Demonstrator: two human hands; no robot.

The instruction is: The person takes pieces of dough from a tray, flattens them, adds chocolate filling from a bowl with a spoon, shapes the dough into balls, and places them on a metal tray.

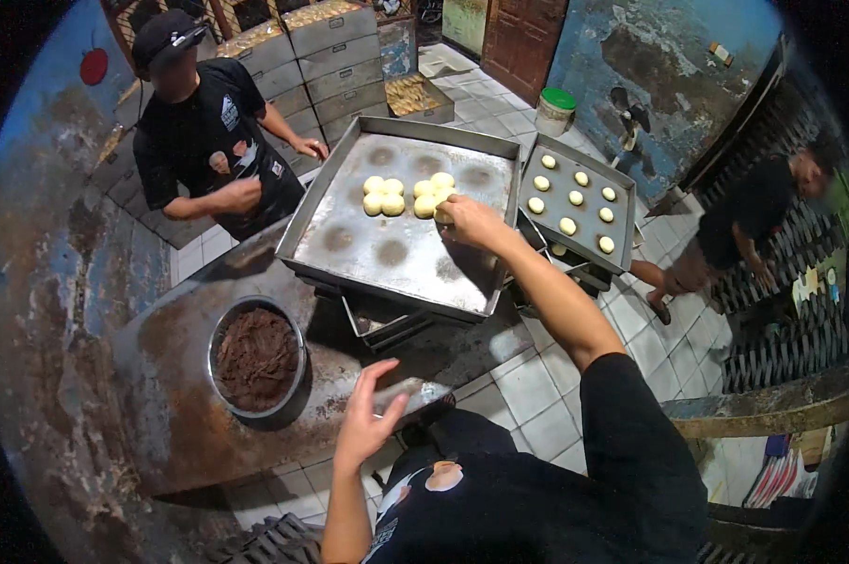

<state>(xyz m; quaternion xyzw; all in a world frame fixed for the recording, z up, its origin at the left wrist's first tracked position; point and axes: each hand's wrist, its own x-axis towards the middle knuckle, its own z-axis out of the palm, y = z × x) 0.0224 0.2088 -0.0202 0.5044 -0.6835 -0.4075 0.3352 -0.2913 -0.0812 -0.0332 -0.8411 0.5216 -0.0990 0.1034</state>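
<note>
My right hand [462, 218] reaches over a large metal tray [326, 254], its curled fingers on a pale dough ball at the lower right of the right-hand cluster [424, 197]. A second cluster of dough balls [383, 195] sits just left of it. My left hand [370, 418] is open in the air above the table's front edge, fingers apart and holding nothing, right of a metal bowl of dark brown crumbly filling [260, 362]. The large tray rests on stacked trays [382, 324]; a smaller tray with several spaced dough balls [613, 193] lies to its right.
A worn metal table [171, 367] carries these things. A co-worker [208, 150] stands across at the left, another person [744, 216] at the right. Stacked crates [335, 66], a green-lidded bucket [556, 113] and the tiled floor [551, 404] surround the table; a wooden beam [763, 409] runs at right.
</note>
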